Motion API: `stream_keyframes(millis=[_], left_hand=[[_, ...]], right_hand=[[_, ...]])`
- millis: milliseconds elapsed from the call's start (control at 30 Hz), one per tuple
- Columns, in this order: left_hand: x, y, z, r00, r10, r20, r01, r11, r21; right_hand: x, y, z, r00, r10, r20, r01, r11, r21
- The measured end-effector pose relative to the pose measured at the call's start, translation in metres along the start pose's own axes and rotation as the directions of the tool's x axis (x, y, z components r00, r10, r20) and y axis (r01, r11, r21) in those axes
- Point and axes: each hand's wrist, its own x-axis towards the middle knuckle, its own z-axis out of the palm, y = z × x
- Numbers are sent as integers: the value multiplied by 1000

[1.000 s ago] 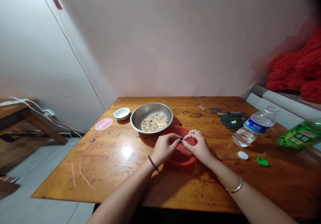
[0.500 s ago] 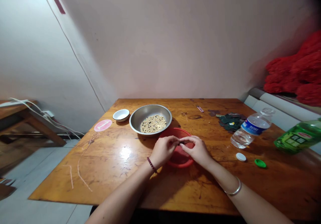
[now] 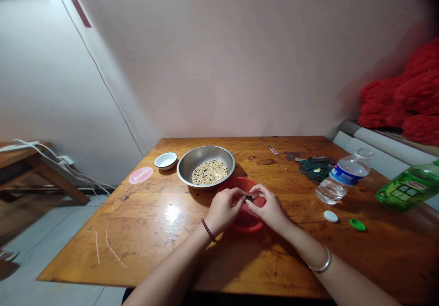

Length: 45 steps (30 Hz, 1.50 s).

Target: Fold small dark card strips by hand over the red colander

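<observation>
Over the red plastic basket point(image 3: 247, 227), my two hands meet around a small dark flat piece point(image 3: 248, 198). My left hand point(image 3: 224, 207), with a dark red bead bracelet, pinches it from the left between thumb and fingertips. From the other side my right hand point(image 3: 270, 206), a silver bangle on its wrist, has thumb and index finger at the piece's right end. What kind of piece it is cannot be made out. Behind the basket stands a steel bowl point(image 3: 187, 163) holding pale beans mixed with dark ones point(image 3: 210, 172).
A small white bowl point(image 3: 165, 160), a pink round tag point(image 3: 140, 175) and thin cord point(image 3: 115, 209) are on the left. To the right lie dark flat pieces point(image 3: 313, 169), a water bottle point(image 3: 346, 178), a green bottle point(image 3: 404, 189), a white cap point(image 3: 330, 216) and a green cap point(image 3: 357, 224).
The fingers of my right hand have parted a little, and more of the dark piece shows between my hands. The whole view has shifted slightly.
</observation>
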Motion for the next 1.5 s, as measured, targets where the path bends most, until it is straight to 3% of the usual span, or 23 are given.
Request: stream_keyframes(millis=[100, 300, 400, 500, 633, 733, 833, 933, 1067, 1233, 1500], left_hand=[[0, -2, 1, 1000, -13, -22, 14, 999, 46], [4, -10, -3, 976, -101, -193, 123, 987, 105], [6, -12, -5, 965, -93, -245, 124, 986, 112], [6, -11, -6, 966, -14, -257, 54, 987, 149], [5, -5, -5, 976, 119, -183, -93, 985, 144], [3, 0, -5, 979, 153, -135, -147, 987, 59], [4, 1, -10, 974, 152, -170, -144, 988, 55], [8, -8, -22, 941, 132, -313, -41, 959, 280], [15, -33, -39, 885, -10, -465, 266, 832, 487], [16, -52, -41, 937, -107, -332, 280, 797, 535], [15, -50, -40, 959, -205, -194, 281, 760, 586]], right_hand=[[0, -1, 0, 1000, -7, 19, 7, 1000, -20], [1, 12, -1, 998, -58, -26, 52, 984, -172], [3, 16, -5, 995, -71, -72, 54, 975, -217], [4, 12, -9, 988, -106, -110, 78, 970, -231], [4, 5, -11, 974, -184, -129, 155, 966, -208], [3, 6, -9, 981, -170, -97, 149, 970, -190], [3, 12, -7, 979, -189, -74, 171, 964, -201], [2, 18, -6, 974, -209, -84, 182, 950, -252], [0, 23, -5, 974, -218, -62, 192, 939, -285], [-1, 27, -6, 972, -230, -45, 206, 929, -308], [-3, 26, -6, 969, -245, -46, 215, 916, -339]])
